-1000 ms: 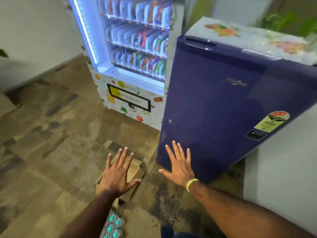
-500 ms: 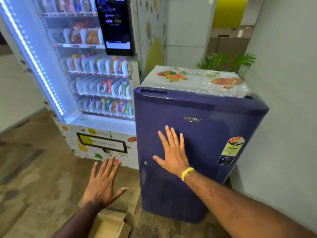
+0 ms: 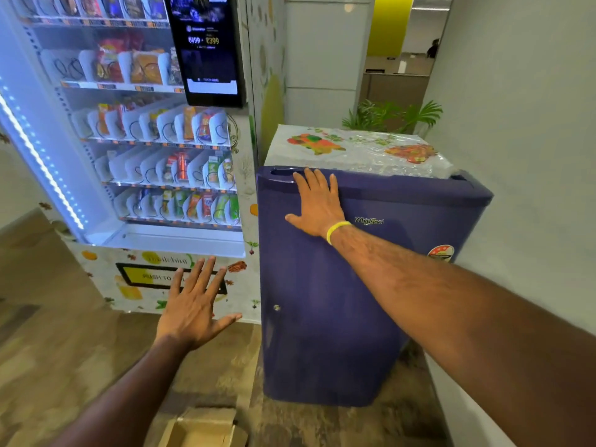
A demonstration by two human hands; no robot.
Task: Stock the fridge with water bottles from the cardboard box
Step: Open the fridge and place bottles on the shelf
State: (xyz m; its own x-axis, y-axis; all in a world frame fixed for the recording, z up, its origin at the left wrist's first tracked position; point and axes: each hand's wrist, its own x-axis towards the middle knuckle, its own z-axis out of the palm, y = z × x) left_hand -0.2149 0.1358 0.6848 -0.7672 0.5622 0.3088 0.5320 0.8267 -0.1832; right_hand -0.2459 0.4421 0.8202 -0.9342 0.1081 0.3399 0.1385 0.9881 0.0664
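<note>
Right hand flat on fridge | left hand spread, midair

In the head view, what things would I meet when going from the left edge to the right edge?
Light strip → left hand → right hand → plant → wall

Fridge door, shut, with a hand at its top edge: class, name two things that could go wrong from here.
1. The right hand lies flat on the fridge door, fingers beside the handle recess, not hooked in it; a pull might slip.
2. The cardboard box sits on the floor in front of that door; the swinging door may hit it.
</note>
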